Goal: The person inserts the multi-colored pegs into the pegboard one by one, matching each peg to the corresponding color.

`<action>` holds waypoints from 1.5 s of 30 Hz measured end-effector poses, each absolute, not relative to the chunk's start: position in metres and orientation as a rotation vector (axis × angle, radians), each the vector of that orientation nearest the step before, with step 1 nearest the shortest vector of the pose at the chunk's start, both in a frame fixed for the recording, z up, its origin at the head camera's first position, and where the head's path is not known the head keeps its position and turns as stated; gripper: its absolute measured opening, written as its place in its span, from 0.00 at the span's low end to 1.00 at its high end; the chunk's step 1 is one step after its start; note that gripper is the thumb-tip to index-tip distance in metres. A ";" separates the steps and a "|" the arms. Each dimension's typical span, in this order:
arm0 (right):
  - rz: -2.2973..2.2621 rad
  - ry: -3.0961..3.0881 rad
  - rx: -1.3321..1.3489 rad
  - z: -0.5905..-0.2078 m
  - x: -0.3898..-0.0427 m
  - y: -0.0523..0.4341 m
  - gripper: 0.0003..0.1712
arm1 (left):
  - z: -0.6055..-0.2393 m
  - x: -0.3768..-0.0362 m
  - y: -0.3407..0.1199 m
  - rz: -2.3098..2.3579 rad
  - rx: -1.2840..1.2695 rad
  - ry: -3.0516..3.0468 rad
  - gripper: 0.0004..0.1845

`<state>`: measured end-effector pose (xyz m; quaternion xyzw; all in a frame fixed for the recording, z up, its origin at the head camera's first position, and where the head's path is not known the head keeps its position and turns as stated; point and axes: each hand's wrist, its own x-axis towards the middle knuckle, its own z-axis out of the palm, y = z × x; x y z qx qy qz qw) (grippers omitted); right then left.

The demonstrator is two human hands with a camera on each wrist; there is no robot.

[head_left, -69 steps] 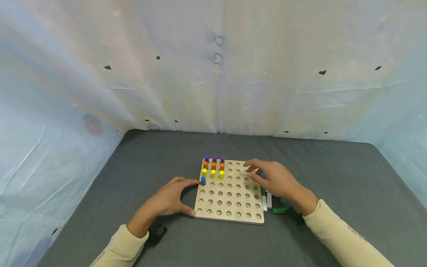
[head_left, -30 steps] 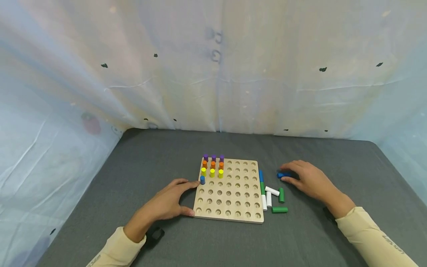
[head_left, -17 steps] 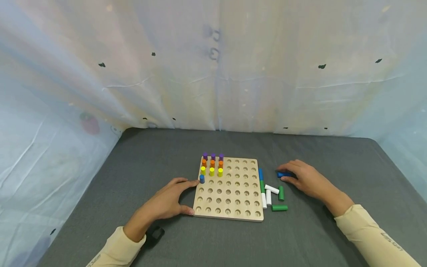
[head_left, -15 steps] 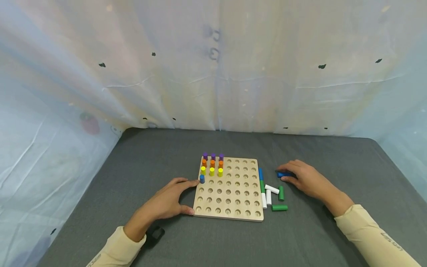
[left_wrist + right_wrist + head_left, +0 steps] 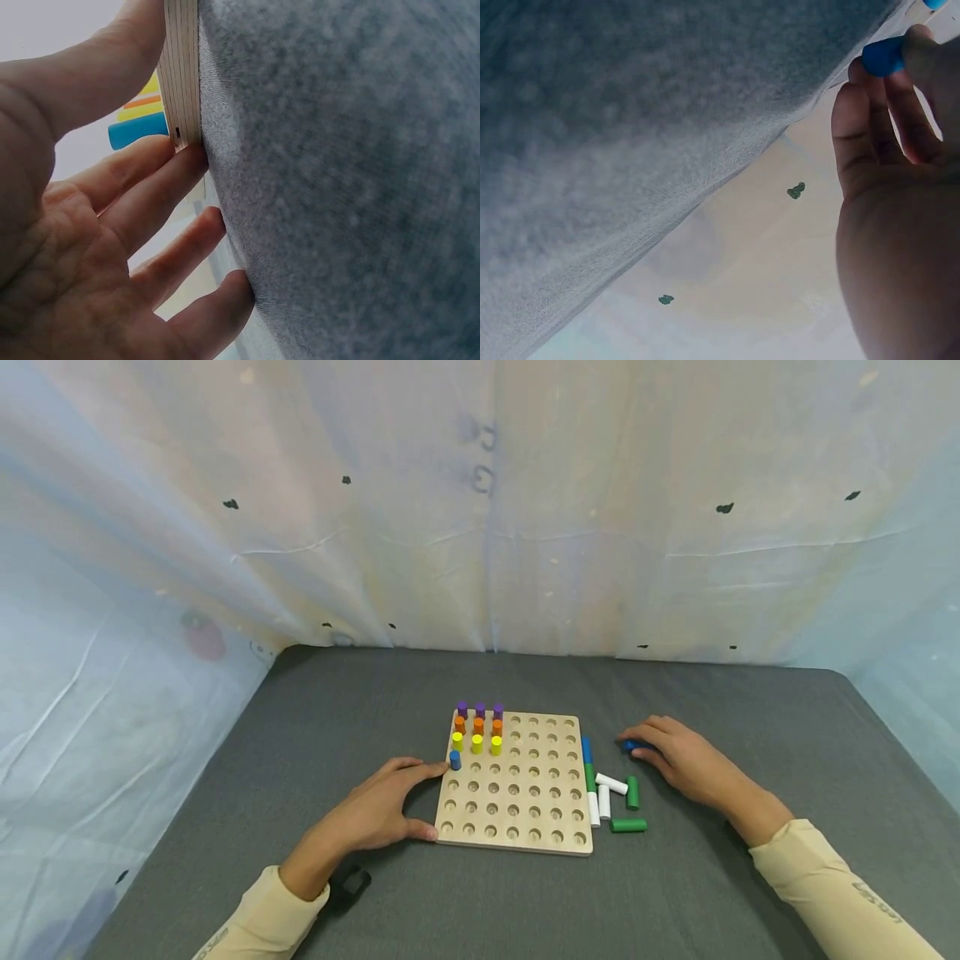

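With a blue peg [image 5: 883, 57] pinched by the right hand [image 5: 681, 762], the board [image 5: 546, 824] is best steadied at its left edge by the spread left hand [image 5: 372, 810].

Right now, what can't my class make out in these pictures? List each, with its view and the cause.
Head: one end of the held blue peg, covered by the right hand.
Head: the right sleeve writing, too small to read.
Left wrist: the rest of the board, cut off by the picture's top edge.
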<state>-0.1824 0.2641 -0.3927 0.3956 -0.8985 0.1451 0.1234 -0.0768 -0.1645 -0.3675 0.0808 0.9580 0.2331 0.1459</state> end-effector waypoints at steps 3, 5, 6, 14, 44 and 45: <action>0.425 -2.644 1.131 -0.393 -0.181 0.264 0.16 | -0.368 -0.077 -0.164 0.669 0.231 2.755 0.48; 0.432 -2.653 1.113 -0.393 -0.179 0.263 0.15 | -0.368 -0.076 -0.164 0.671 0.231 2.754 0.48; 0.433 -2.656 1.101 -0.392 -0.179 0.263 0.15 | -0.368 -0.076 -0.164 0.671 0.233 2.754 0.47; 0.483 -2.749 0.959 -0.389 -0.174 0.261 0.13 | -0.368 -0.075 -0.163 0.675 0.237 2.758 0.48; 0.577 -2.750 0.884 -0.363 -0.174 0.243 0.16 | -0.369 -0.077 -0.164 0.648 0.222 2.761 0.48; 0.591 -2.748 0.891 -0.361 -0.172 0.239 0.16 | -0.369 -0.077 -0.164 0.645 0.221 2.763 0.48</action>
